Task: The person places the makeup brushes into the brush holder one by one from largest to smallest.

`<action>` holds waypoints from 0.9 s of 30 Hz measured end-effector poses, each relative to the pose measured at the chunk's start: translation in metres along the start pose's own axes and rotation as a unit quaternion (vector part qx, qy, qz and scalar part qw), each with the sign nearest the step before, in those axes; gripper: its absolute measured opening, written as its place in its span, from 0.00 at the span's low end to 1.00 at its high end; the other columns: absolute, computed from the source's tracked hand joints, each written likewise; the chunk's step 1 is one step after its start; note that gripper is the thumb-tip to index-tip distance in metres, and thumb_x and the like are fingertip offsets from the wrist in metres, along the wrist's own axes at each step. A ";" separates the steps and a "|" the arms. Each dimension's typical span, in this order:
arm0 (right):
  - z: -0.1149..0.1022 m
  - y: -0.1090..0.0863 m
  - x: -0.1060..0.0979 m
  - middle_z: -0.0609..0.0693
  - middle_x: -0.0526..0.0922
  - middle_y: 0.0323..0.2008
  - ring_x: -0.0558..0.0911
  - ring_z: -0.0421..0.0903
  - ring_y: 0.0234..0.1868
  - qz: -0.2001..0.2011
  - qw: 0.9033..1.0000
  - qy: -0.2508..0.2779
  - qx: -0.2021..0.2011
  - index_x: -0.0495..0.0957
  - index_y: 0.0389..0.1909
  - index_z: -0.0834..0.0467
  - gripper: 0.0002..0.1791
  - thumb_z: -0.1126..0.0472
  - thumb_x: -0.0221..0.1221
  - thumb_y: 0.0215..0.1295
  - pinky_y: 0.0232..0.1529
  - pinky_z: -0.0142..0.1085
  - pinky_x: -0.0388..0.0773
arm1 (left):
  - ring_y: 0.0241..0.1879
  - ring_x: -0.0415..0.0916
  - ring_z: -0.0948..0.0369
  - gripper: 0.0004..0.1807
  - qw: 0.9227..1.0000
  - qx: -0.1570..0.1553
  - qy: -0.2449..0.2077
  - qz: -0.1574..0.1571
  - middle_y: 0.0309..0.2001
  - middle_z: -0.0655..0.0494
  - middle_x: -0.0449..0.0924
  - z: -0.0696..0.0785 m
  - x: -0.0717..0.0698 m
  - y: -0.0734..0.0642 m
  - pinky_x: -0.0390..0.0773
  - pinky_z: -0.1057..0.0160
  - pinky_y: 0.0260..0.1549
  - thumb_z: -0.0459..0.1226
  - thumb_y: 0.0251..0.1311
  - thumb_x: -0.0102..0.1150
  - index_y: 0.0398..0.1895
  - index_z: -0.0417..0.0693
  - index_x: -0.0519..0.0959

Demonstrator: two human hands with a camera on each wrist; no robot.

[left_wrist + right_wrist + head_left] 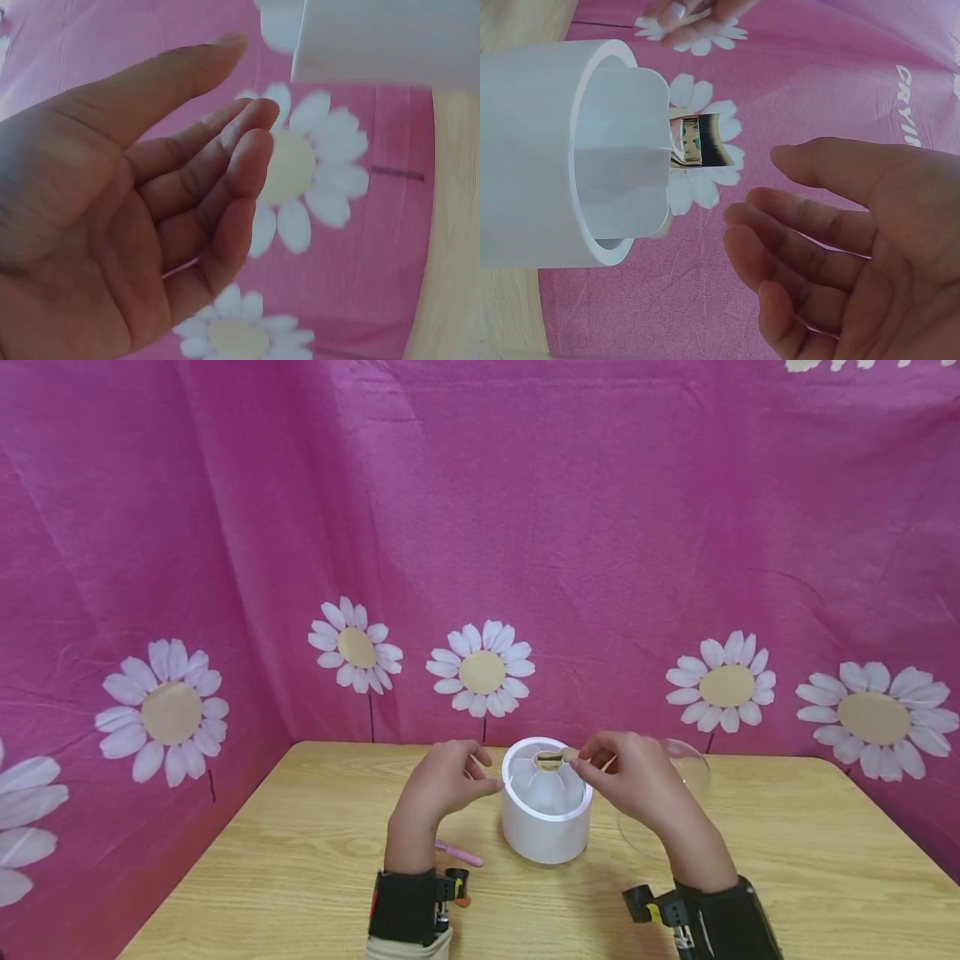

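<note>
A white round brush holder (546,835) with inner dividers stands on the table between the two hands. Out of its middle sticks a makeup brush (697,140) with a gold ferrule and dark, pale-tipped bristles cut in a hollow curve; its handle is hidden inside. My right hand (633,777) is just right of the brush, its fingers loosely bent. In the right wrist view a gap shows between that hand's fingertips (742,244) and the bristles. Beside the holder's left wall hovers my left hand (150,195), relaxed, with nothing in it.
A pink-handled tool (459,854) lies on the wooden table (300,860), partly behind the left wrist. To the right of the holder is a clear dome (688,764), partly covered by the right hand. A magenta curtain with daisies (480,672) hangs behind.
</note>
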State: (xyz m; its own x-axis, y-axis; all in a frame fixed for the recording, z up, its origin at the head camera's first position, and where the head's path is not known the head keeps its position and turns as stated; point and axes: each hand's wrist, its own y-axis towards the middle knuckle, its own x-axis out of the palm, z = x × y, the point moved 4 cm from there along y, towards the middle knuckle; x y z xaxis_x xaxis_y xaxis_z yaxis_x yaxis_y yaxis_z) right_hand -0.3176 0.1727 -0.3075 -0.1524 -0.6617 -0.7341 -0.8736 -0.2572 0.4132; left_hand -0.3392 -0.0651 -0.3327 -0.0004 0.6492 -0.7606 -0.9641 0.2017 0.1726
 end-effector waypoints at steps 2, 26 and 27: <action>0.000 0.000 0.000 0.47 0.84 0.27 0.81 0.44 0.29 -0.002 1.000 0.000 0.001 0.85 0.33 0.59 0.06 0.60 0.68 0.63 0.31 0.37 0.79 | 0.34 0.76 0.56 0.17 0.999 -0.034 -0.005 0.001 0.32 0.53 0.79 -0.010 -0.006 -0.004 0.78 0.59 0.31 0.40 0.53 0.77 0.42 0.44 0.82; -0.001 -0.001 0.004 0.47 0.83 0.27 0.80 0.45 0.31 -0.021 1.000 -0.007 0.017 0.85 0.33 0.59 0.07 0.58 0.68 0.64 0.29 0.36 0.78 | 0.22 0.72 0.60 0.11 0.963 -0.226 -0.054 -0.136 0.20 0.53 0.76 -0.081 0.007 -0.025 0.73 0.64 0.25 0.39 0.62 0.69 0.31 0.37 0.86; -0.001 -0.001 0.004 0.47 0.83 0.27 0.80 0.45 0.31 -0.021 1.000 -0.008 0.017 0.85 0.33 0.59 0.07 0.58 0.68 0.64 0.29 0.36 0.78 | 0.21 0.71 0.60 0.11 0.958 -0.240 -0.067 -0.145 0.20 0.53 0.75 -0.081 0.009 -0.025 0.73 0.65 0.23 0.39 0.62 0.69 0.31 0.38 0.86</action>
State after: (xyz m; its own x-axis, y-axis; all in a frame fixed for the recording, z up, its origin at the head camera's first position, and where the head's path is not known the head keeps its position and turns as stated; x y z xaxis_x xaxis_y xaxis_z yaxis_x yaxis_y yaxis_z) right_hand -0.3175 0.1697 -0.3102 -0.1214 -0.6395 -0.7592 -0.8943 -0.2614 0.3632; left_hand -0.3364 -0.1232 -0.3944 0.2886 0.7122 -0.6399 -0.9295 0.0480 -0.3657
